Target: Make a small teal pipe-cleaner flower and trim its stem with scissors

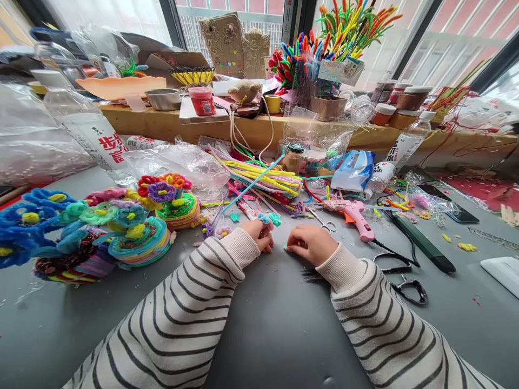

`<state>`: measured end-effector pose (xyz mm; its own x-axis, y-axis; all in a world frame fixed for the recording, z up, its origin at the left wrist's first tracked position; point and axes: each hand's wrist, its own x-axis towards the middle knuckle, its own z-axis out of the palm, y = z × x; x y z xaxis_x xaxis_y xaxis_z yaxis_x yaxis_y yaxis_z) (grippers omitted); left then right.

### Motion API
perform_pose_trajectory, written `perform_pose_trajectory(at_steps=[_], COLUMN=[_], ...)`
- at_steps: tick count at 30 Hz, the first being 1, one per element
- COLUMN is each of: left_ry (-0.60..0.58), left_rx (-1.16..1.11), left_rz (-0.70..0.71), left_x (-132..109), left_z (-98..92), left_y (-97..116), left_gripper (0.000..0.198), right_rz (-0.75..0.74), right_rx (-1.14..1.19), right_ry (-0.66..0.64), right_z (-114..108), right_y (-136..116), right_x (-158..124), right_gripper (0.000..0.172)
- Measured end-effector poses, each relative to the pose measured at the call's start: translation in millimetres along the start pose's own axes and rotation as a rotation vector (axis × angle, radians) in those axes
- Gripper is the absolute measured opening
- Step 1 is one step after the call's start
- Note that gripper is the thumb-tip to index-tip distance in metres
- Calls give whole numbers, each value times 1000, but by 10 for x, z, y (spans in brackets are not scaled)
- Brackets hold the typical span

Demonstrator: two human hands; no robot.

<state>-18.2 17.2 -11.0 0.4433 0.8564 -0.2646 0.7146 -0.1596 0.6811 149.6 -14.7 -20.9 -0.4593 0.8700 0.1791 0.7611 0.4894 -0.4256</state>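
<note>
My left hand (pixel 256 234) is closed around a small pipe cleaner piece (pixel 263 218) in pink, blue and teal, partly hidden by the fingers. A hand's width to the right, my right hand (pixel 310 243) rests low over the grey table, its thumb and forefinger pinched at a tiny teal bit of pipe cleaner (pixel 285 247). Just past the left hand lie a teal cut piece (pixel 234 217) and a small pink flower (pixel 223 232). Scissors (pixel 325 222) lie beyond the right hand, beside a pink hot glue gun (pixel 352 214).
Finished pipe cleaner flowers (pixel 133 216) on coiled bases crowd the left. A bundle of pipe cleaners (pixel 267 178) lies behind the hands, near a small jar (pixel 293 158). Black scissors handles (pixel 409 289), a dark green case (pixel 425 246) and a phone (pixel 450 204) lie to the right.
</note>
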Motion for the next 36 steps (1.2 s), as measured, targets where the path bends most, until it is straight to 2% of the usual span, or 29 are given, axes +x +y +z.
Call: perform_pose_trajectory(at_steps=[4, 6, 10, 12, 14, 17, 19, 22, 27, 29, 31, 36], left_ry=[-21, -26, -29, -29, -27, -38, -52, -44, 56, 84, 92, 253], left_rx=[-32, -23, 6, 18, 38, 53, 51, 0, -316, -418, -401, -240], left_rz=[-11, 1, 11, 9, 8, 2, 0, 2, 136, 203, 278, 451], left_x=[-23, -31, -24, -18, -19, -31, -35, -21, 3, -21, -62, -132], left_z=[5, 1, -11, -18, -27, -39, -45, -45, -28, -21, -16, -11], left_y=[-4, -4, 4, 13, 27, 51, 59, 41, -7, 7, 38, 92], left_gripper=[10, 11, 12, 13, 12, 12, 12, 10, 28, 29, 27, 22], right_rz=[48, 61, -3, -19, 0, 63, 98, 164, 339, 404, 470, 646], right_rx=[106, 93, 49, 21, 5, 78, 164, 341, 817, 974, 1111, 1400], right_ry=[167, 204, 11, -48, -21, 92, 142, 152, 132, 122, 116, 128], right_z=[-90, -113, -63, -23, 0, -7, -28, -60, -56, -33, -7, 42], right_y=[8, 17, 16, 4, -3, -2, -4, -39, -135, -152, -152, -144], right_x=[-10, -17, -17, -6, 5, 15, 15, 8, -1, 6, 16, 40], right_gripper=[6, 6, 11, 8, 3, 3, 4, 4, 11, 15, 18, 20])
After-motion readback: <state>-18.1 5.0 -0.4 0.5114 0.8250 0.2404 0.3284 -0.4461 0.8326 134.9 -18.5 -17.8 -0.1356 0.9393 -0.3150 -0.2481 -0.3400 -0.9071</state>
